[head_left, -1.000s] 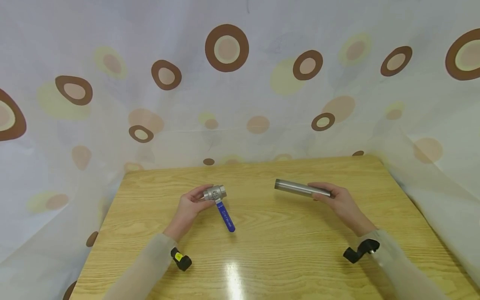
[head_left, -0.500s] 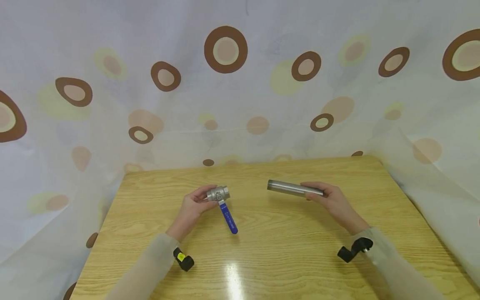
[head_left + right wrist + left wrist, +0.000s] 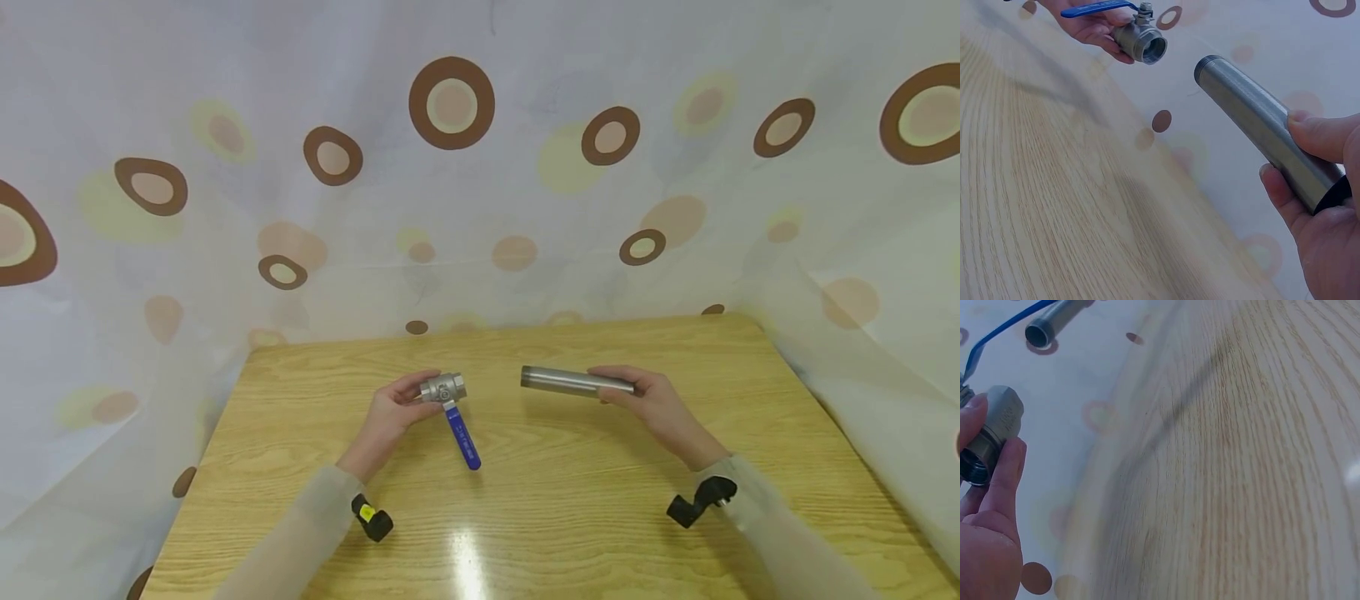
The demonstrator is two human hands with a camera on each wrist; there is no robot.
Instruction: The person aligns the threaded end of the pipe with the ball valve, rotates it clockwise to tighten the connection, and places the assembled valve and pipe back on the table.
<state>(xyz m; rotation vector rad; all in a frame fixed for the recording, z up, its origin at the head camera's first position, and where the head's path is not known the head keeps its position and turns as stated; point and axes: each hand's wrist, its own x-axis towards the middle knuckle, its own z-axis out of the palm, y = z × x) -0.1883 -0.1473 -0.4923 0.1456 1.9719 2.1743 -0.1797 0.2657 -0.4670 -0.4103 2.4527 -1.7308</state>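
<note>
My left hand point(image 3: 393, 410) grips a metal ball valve point(image 3: 444, 388) by its left end, between thumb and fingers. The valve's blue lever handle point(image 3: 463, 437) slants down toward the near right. In my right hand point(image 3: 649, 406) is a steel pipe point(image 3: 566, 381), pinched near its right end. The pipe's threaded end point(image 3: 1205, 65) points at the valve's round opening point(image 3: 1154, 49) in the right wrist view, with a gap between the two. Both things are held above the table. The left wrist view shows the valve body point(image 3: 1004, 415) and its other open end close up.
A wood-grain table point(image 3: 570, 517) spreads beneath both hands. Behind it and at its sides hangs a pale curtain point(image 3: 465, 192) with brown and beige ring patterns. Small black cameras point(image 3: 372, 518) sit on both wrists.
My right hand has brought the pipe leftward, and my left hand has carried the valve slightly right. The gap between the two has narrowed. Both grips look the same.
</note>
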